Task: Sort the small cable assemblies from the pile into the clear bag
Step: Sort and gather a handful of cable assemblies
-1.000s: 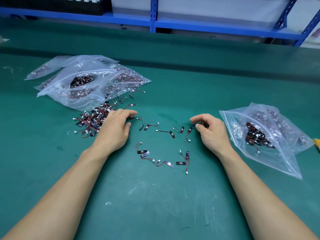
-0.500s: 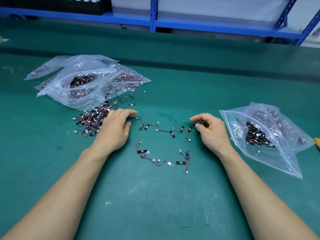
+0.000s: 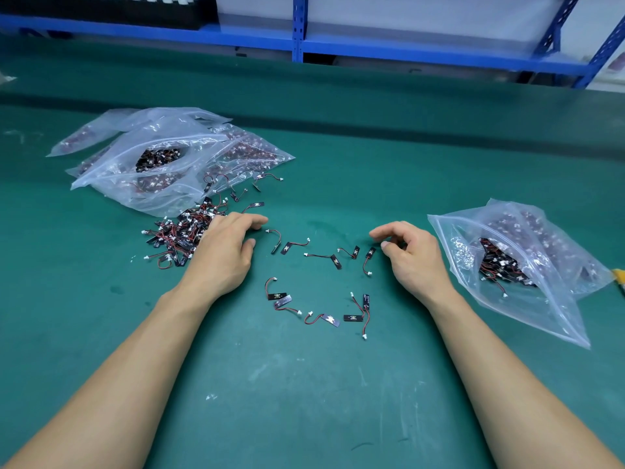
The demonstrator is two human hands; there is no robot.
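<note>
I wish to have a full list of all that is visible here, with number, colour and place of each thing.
pile of cable assemblies: one, black with red wires, left of centre
loose cable assemblies: about ten, same colours, between the hands
clear bag: one, transparent, right side, open, partly filled
left bags: several, transparent, far left, stacked
mat: one, green, covers the bench
shelf rack: one, blue, behind
yellow thing: one, right edge, cut off
left hand: one, palm down beside the pile
right hand: one, fingers loosely curled, nothing seen in it
</note>
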